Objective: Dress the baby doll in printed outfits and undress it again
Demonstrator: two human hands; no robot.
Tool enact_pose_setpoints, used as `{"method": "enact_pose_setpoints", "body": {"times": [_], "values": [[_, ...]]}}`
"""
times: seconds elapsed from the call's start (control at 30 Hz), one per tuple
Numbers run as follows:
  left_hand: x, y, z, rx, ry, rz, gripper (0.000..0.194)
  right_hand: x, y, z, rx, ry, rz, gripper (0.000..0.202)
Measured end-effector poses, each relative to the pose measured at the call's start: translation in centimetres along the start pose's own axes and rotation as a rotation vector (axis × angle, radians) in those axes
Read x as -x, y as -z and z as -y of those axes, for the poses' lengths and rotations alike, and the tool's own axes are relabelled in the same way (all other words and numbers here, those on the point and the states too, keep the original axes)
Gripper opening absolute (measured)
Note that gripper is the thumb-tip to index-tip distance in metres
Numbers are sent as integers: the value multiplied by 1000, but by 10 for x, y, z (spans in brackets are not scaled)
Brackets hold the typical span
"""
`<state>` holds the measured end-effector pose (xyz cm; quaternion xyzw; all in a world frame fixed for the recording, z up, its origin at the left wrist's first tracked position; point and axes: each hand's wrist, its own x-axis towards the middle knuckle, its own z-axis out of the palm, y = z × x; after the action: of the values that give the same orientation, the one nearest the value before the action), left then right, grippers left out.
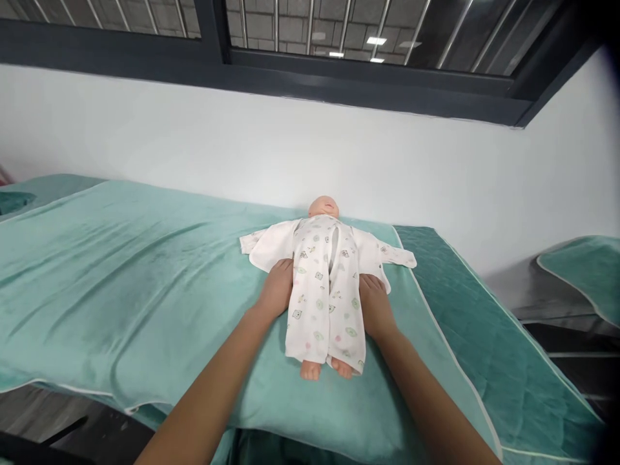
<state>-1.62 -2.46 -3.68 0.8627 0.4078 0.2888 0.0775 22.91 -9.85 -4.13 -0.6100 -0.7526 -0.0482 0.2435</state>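
Note:
A baby doll (323,206) lies on its back on a green blanket (159,278), head toward the wall and bare feet (310,370) toward me. It wears a white printed baby outfit (314,290), with a slit at the middle of the chest and both sleeves spread sideways. At the outfit's left edge, beside the doll's waist, is my left hand (279,285), its fingers curled in and partly hidden by the cloth. My right hand (375,303) is at the opposite edge, below the white side flap, with fingers bent against the cloth; its fingertips are hidden.
A darker green quilted cover (465,323) shows at the right, under the blanket's edge. Behind the bed rises a white wall (194,148) with a dark window frame (339,81) and bars. Another green-covered surface (588,268) stands at the far right.

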Motion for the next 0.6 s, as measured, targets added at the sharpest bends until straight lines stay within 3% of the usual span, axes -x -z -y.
{"method": "enact_pose_setpoints", "body": {"times": [0.27,0.6], "values": [[26,11,-15,-93,65,32,22,3,5,2,-27,-21,72,11],[21,7,-16,-146,113,22,26,2,2,-5,-89,50,84,19]]}}
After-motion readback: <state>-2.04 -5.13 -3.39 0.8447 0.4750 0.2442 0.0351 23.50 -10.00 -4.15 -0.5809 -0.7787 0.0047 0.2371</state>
